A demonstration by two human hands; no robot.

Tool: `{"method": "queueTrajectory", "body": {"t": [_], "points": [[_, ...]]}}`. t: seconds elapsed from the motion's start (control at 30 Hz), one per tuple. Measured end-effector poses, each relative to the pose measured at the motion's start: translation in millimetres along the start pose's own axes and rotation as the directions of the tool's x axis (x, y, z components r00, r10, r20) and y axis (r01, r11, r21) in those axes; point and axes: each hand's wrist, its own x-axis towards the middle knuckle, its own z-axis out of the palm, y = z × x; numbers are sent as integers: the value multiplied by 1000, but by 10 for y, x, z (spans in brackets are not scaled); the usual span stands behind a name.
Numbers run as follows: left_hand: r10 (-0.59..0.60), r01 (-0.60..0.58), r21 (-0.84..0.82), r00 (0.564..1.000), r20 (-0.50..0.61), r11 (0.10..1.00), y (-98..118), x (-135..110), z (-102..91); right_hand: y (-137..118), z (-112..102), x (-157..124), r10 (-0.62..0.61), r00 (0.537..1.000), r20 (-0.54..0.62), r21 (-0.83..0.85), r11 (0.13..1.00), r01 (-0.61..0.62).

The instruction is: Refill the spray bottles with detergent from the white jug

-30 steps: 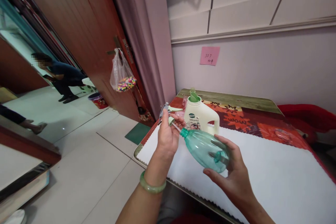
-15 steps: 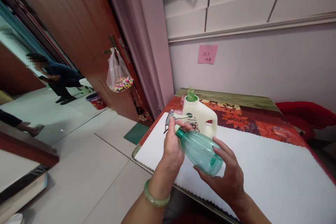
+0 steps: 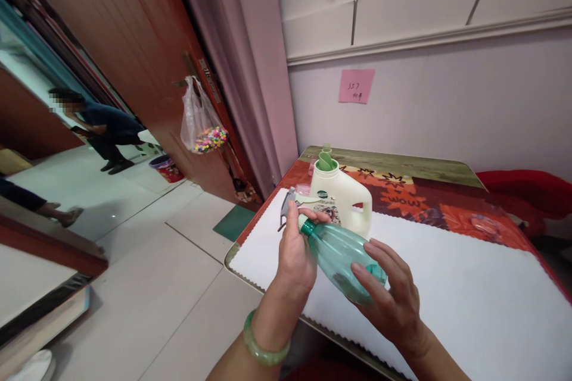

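A clear green spray bottle [image 3: 342, 259] lies tilted in the air above the table, its base toward the lower right. My left hand [image 3: 297, 256], with a jade-coloured bangle [image 3: 267, 342] at the wrist, is closed around the neck, just below the grey and pale trigger head [image 3: 289, 205]. At the base end, my right hand [image 3: 393, 294] grips the bottle body; fingers lie over its upper side and the thumb is mostly hidden beneath. Right behind the bottle stands a cream jug with a handle [image 3: 346, 190], its mouth showing a green spout piece [image 3: 326, 161].
A white scalloped-edge mat [image 3: 447, 286] covers much of the patterned table [image 3: 402, 181]. Pink paper [image 3: 356, 86] is stuck on the wall. Left, a bag of colourful bits [image 3: 203, 125] hangs from the door [image 3: 138, 41]. Farther off, a person [image 3: 105, 125] sits.
My right hand's fingers have shifted round the bottle's base, and its thumb has gone from beside the base to underneath. The left hand keeps its hold at the neck. The view has shifted slightly.
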Motion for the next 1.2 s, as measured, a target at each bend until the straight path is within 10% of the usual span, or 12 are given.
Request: {"method": "queueTrajectory", "body": {"t": [0.43, 0.53, 0.57, 0.63, 0.73, 0.83, 0.93, 1.0, 1.1, 1.2], "points": [[105, -116, 197, 992, 68, 973, 39, -139, 19, -74, 37, 17, -42, 989, -139, -15, 999, 40], [108, -133, 184, 984, 139, 974, 51, -175, 35, -202, 34, 45, 265, 955, -136, 210, 949, -234], [113, -145, 180, 978, 177, 973, 59, -180, 31, -258, 11, 83, 451, 891, -55, 365, 840, -403], [120, -169, 179, 960, 255, 969, 77, -184, 6, -357, -66, 201, 719, 615, 325, 630, 320, -707], [95, -176, 201, 928, 360, 964, 93, -188, -48, -431, -203, 406, 387, 152, 910, 367, -576, -730], [90, -175, 184, 914, 396, 967, 92, -194, -84, -455, -249, 475, 65, 16, 998, 61, -788, -613], [171, -222, 155, 942, 288, 963, 95, -175, -99, -474, -166, 334, 380, 149, 913, 365, -596, -715], [235, -268, 166, 953, 191, 949, 99, -154, -111, -467, -74, 187, 664, 416, 621, 620, -92, -779], [272, -293, 197, 954, 127, 936, 99, -146, -137, -418, 44, 42, 529, 828, 186, 482, 685, -546], [229, -265, 265, 960, 160, 927, 114, -175, -164, -385, 81, 55, 440, 890, 116, 366, 814, -451]]}}
